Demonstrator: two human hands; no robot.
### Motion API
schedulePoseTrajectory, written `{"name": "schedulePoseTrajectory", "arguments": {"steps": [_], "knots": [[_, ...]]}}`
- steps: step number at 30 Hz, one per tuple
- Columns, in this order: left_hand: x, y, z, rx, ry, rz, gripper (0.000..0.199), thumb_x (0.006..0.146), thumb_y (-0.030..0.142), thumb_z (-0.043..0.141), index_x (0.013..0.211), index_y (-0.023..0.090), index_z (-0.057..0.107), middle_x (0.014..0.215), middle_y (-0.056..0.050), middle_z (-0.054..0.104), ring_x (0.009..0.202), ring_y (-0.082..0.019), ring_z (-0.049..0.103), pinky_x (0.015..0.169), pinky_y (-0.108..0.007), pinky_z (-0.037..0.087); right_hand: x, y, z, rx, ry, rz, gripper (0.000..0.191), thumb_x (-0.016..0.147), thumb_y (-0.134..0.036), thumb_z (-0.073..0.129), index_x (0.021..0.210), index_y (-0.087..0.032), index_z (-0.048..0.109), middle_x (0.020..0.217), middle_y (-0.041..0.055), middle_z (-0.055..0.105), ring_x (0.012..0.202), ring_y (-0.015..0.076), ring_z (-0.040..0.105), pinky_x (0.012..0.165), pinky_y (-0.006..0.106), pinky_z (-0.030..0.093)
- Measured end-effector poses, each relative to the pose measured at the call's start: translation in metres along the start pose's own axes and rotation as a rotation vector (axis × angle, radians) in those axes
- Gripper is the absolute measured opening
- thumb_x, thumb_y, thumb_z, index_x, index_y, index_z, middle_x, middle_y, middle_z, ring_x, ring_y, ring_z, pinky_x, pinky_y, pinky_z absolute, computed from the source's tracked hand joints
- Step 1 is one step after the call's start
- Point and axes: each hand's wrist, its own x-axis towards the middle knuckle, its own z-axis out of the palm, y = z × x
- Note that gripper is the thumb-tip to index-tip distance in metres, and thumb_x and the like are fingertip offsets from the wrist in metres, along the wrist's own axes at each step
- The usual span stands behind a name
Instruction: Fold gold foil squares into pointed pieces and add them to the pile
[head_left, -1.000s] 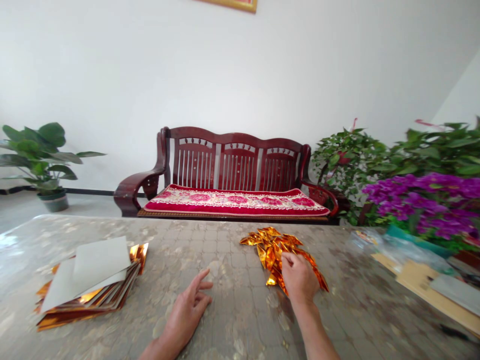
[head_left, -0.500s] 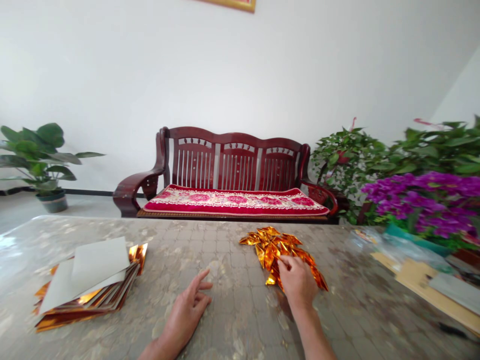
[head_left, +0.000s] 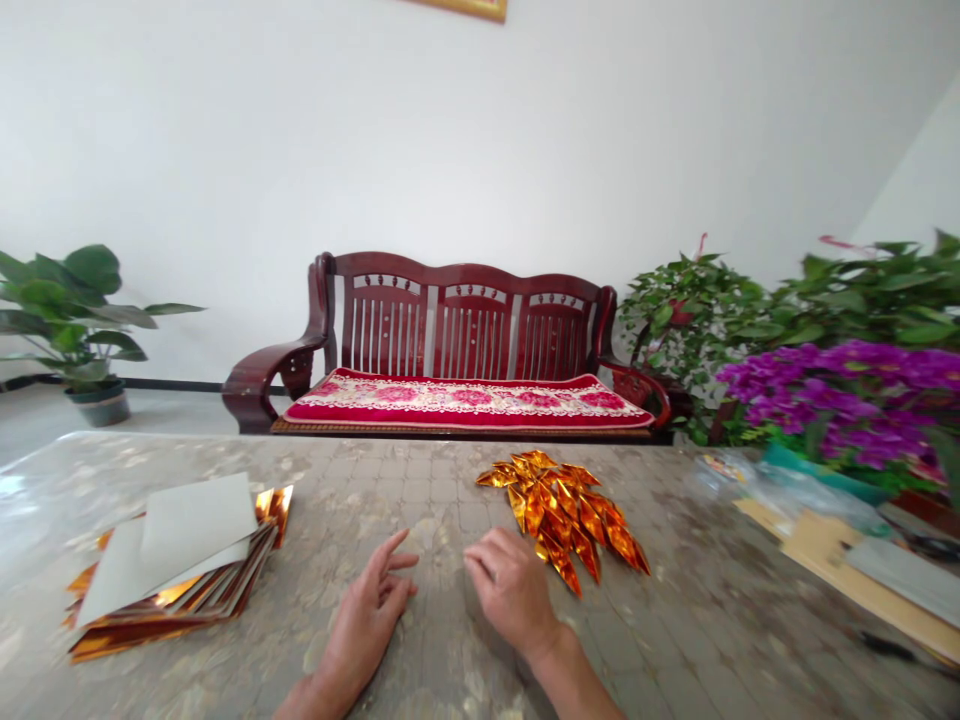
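My left hand (head_left: 370, 607) rests over the middle of the table with its fingers apart and nothing in them. My right hand (head_left: 511, 590) is a short way to its right, fingers curled in, and no object shows in it. Just beyond and right of that hand lies a pile of folded shiny orange-gold foil paper pieces (head_left: 577, 515), pointed at the ends and overlapping. At the left of the table sits a loose stack of paper sheets (head_left: 195, 525), pale on the upper face, with orange-gold foil showing at the edges.
The table (head_left: 360, 480) has a patterned clear cover. On its right are a cardboard piece (head_left: 821, 545), crumpled clear plastic (head_left: 795, 490), a dark object (head_left: 885, 645) and purple flowers (head_left: 855, 400). Behind stands a wooden bench (head_left: 472, 320) with a red cushion (head_left: 465, 400).
My right hand has left the foil pile and moved left, towards my left hand. More folded pieces at the pile's near side now show. My left hand stays nearly in place.
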Motion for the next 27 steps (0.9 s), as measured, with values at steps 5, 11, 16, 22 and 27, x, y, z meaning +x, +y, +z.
{"name": "schedulePoseTrajectory", "arguments": {"steps": [5,11,16,22,27], "knots": [[0.003,-0.004,-0.008,-0.001,0.107,0.115,0.05,0.088,0.034,0.054,0.136,0.021,0.048,0.114,-0.009,0.072,0.084,-0.019,0.073,0.082,-0.033,0.058,-0.011,-0.026,0.025,0.035,-0.188,-0.101,0.009,0.089,-0.017,0.063,0.084,-0.024,0.066,0.083,-0.0011,0.064,0.083,0.0161,0.058,0.075,0.027,0.042],[0.019,0.017,-0.039,0.153,0.289,0.205,0.043,0.091,0.042,0.052,0.128,0.02,0.056,0.115,-0.01,0.073,0.093,-0.022,0.072,0.085,-0.035,0.057,-0.021,-0.024,0.032,0.04,-0.218,-0.12,0.008,0.088,-0.016,0.066,0.083,-0.023,0.065,0.085,-0.0011,0.064,0.084,0.0168,0.057,0.075,0.028,0.043],[0.037,0.069,-0.106,0.437,0.365,0.256,0.035,0.087,0.045,0.054,0.107,0.022,0.071,0.105,-0.005,0.076,0.094,-0.022,0.07,0.091,-0.033,0.054,-0.022,-0.023,0.035,0.013,-0.225,-0.155,0.012,0.089,-0.014,0.061,0.081,-0.022,0.062,0.085,-0.0003,0.063,0.083,0.0179,0.056,0.076,0.03,0.044],[0.052,0.092,-0.214,0.764,0.444,0.042,0.038,0.086,0.036,0.048,0.114,0.02,0.069,0.106,-0.005,0.077,0.097,-0.022,0.071,0.09,-0.033,0.053,-0.019,-0.022,0.033,0.018,-0.208,-0.184,0.021,0.094,-0.012,0.05,0.084,-0.023,0.064,0.085,0.0016,0.062,0.084,0.0187,0.058,0.076,0.031,0.045],[0.045,0.062,-0.259,0.985,0.27,-0.146,0.038,0.084,0.035,0.056,0.115,0.018,0.07,0.114,-0.011,0.074,0.107,-0.027,0.068,0.094,-0.037,0.05,-0.019,-0.018,0.036,0.013,-0.203,-0.21,0.023,0.097,-0.017,0.046,0.084,-0.024,0.064,0.084,0.0023,0.063,0.084,0.0196,0.059,0.077,0.032,0.045]]}}
